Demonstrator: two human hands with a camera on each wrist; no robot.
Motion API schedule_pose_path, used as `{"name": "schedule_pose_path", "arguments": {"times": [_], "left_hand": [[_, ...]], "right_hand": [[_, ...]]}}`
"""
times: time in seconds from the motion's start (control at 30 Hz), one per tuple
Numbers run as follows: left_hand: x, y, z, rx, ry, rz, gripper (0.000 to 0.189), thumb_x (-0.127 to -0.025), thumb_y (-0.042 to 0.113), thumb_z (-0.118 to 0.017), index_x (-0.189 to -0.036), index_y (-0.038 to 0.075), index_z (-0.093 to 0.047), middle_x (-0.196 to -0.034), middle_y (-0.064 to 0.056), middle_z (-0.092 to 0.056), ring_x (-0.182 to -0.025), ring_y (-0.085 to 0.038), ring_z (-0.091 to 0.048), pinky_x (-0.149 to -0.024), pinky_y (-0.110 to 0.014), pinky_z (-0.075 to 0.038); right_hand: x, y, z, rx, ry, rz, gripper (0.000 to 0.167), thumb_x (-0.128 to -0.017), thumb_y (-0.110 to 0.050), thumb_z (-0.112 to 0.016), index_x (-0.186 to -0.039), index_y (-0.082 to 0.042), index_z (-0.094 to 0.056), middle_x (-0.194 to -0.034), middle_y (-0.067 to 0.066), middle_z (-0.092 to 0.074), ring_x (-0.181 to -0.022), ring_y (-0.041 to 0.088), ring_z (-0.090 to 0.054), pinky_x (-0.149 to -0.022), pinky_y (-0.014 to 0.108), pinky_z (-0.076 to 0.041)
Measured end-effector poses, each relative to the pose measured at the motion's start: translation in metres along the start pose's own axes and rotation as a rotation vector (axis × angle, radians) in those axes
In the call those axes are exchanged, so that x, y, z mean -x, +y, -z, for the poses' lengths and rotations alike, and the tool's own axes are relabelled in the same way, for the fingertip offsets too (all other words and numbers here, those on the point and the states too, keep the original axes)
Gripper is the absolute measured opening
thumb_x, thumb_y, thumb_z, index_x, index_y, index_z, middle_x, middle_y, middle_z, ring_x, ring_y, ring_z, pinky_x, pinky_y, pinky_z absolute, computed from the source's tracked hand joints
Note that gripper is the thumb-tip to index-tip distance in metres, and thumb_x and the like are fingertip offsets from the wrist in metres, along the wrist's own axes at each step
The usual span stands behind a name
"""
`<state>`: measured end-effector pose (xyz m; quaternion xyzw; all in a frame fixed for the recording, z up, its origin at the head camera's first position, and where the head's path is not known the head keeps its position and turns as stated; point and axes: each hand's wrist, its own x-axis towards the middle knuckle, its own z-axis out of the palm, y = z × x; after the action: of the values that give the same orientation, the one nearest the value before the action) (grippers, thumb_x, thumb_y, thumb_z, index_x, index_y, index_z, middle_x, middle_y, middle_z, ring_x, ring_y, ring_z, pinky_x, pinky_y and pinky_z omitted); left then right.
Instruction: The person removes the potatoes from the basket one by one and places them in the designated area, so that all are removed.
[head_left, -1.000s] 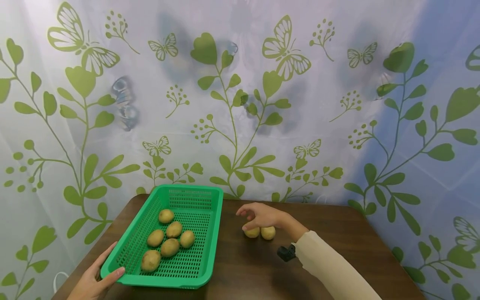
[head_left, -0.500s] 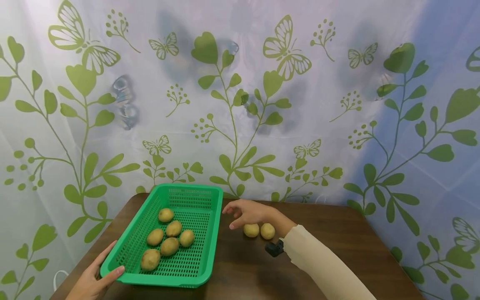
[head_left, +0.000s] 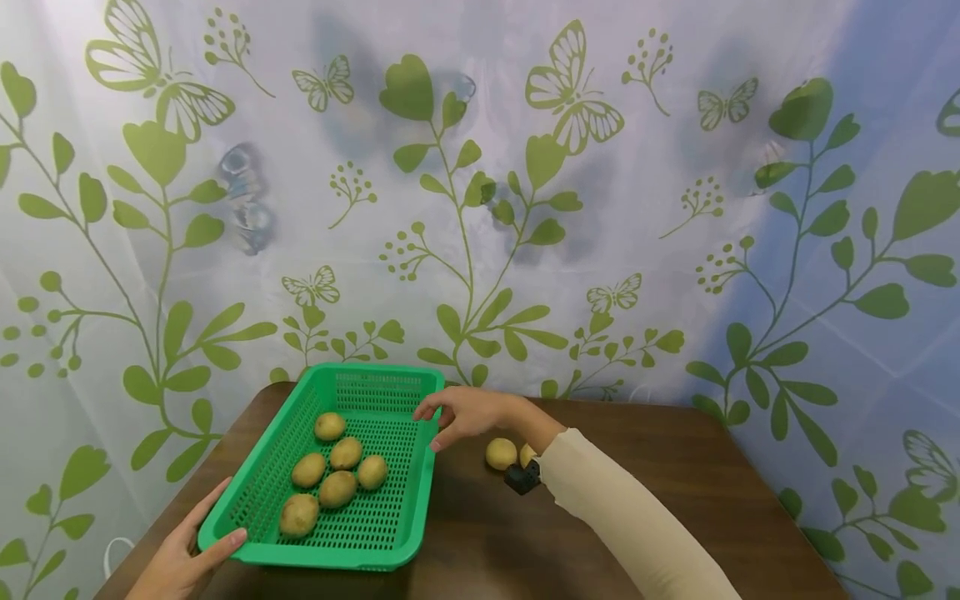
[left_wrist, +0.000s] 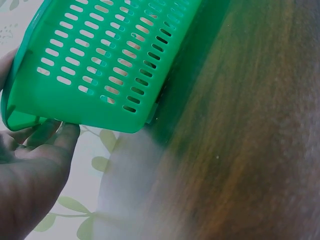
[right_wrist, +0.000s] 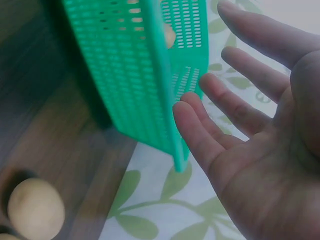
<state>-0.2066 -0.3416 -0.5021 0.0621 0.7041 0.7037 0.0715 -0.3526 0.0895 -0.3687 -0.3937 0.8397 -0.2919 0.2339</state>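
A green perforated plastic basket (head_left: 330, 557) stands on the left of the table with several potatoes (head_left: 337, 489) inside. My left hand (head_left: 183, 550) grips its near left corner, the thumb over the rim; in the left wrist view, fingers (left_wrist: 65, 137) reach under the rim. At the far part of the right rim is my right hand (head_left: 472, 412), palm down, fingers spread and loosely bent, nothing held. In the right wrist view its fingertips are close to the rim. Two potatoes lie on the table: one (head_left: 501, 454) in plain sight, another (head_left: 527, 455) partly hidden by my wrist camera.
The brown wooden table (head_left: 600, 533) extends to the right of the basket. Behind it hangs a pale curtain (head_left: 480, 250) with green leaves and butterflies. A white cable (head_left: 116, 550) shows beyond the table's left edge.
My right hand has moved left from above the two loose potatoes to the basket's right rim. My left hand has kept its grip on the corner; the basket has stayed in place.
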Motion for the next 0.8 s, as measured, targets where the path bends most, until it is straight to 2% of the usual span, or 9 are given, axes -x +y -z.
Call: {"name": "schedule_pose_path", "arguments": {"times": [0.2,0.47,0.67,0.8], "left_hand": [[0.0,0.001,-0.001,0.002,0.016,0.012,0.084,-0.108,0.008,-0.055,-0.165,0.002,0.007,-0.124,-0.013,-0.061,-0.103,-0.016,-0.067,-0.083,-0.035,-0.059],[0.0,0.0,-0.001,-0.005,0.019,0.0,0.083,-0.108,0.007,-0.055,-0.165,0.001,0.005,-0.127,-0.01,-0.06,-0.107,-0.018,-0.068,-0.085,-0.037,-0.06],[-0.001,0.001,-0.001,-0.013,0.007,-0.003,0.082,-0.108,0.007,-0.054,-0.165,0.002,0.005,-0.13,-0.009,-0.059,-0.11,-0.018,-0.067,-0.086,-0.038,-0.059],[0.0,0.001,-0.001,-0.028,0.026,0.019,0.083,-0.108,0.009,-0.056,-0.166,0.004,0.004,-0.129,-0.011,-0.058,-0.107,-0.017,-0.067,-0.085,-0.037,-0.06]], "right_hand": [[-0.019,-0.018,0.004,0.02,-0.047,0.004,0.051,-0.096,-0.026,-0.078,-0.143,-0.018,-0.06,-0.144,0.01,-0.053,-0.128,0.025,-0.057,-0.096,0.028,-0.052],[-0.042,-0.034,0.002,0.01,-0.083,-0.023,0.05,-0.096,-0.025,-0.079,-0.143,-0.022,-0.061,-0.138,-0.001,-0.054,-0.125,0.019,-0.058,-0.093,0.027,-0.053],[-0.059,-0.042,-0.004,-0.002,-0.089,-0.019,0.05,-0.096,-0.024,-0.079,-0.143,-0.02,-0.061,-0.136,-0.001,-0.057,-0.123,0.017,-0.06,-0.09,0.027,-0.053],[-0.07,-0.046,-0.01,0.022,-0.104,-0.024,0.051,-0.096,-0.025,-0.08,-0.143,-0.019,-0.062,-0.136,0.0,-0.058,-0.121,0.014,-0.06,-0.09,0.027,-0.053]]}}
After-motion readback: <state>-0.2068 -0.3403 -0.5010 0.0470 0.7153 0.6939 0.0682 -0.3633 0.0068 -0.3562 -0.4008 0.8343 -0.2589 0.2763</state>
